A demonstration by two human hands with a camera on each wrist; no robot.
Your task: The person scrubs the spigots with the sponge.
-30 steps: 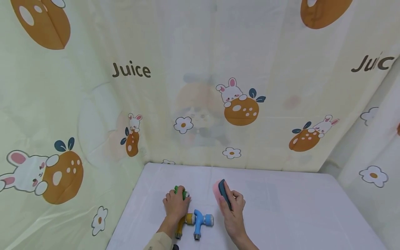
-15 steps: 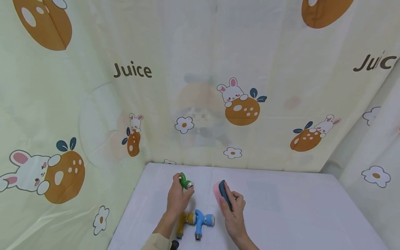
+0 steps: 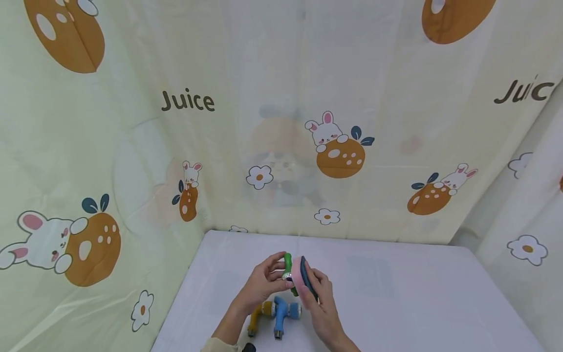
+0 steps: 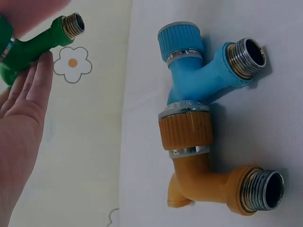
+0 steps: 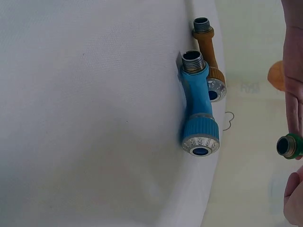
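Note:
My left hand (image 3: 259, 283) holds a green faucet (image 3: 288, 263) above the table. In the left wrist view, the fingers lie along the green faucet (image 4: 40, 45), whose threaded metal end points up and outward. My right hand (image 3: 323, 305) grips a pink and dark blue sponge (image 3: 298, 276), its pink face right against the faucet in the head view. Part of the faucet is hidden behind the sponge and the left fingers. Only the threaded end of the green faucet (image 5: 289, 146) shows at the edge of the right wrist view.
A blue faucet (image 3: 280, 315) and an orange-yellow faucet (image 3: 256, 318) lie side by side on the white table (image 3: 396, 293), nearer the body than the hands. Behind the table hangs a printed curtain (image 3: 264, 73). A small black object (image 3: 249, 347) shows by the left sleeve.
The left hand has lifted the green faucet off the table and carried it rightward to the sponge, turning it. The right hand has shifted slightly left with the sponge.

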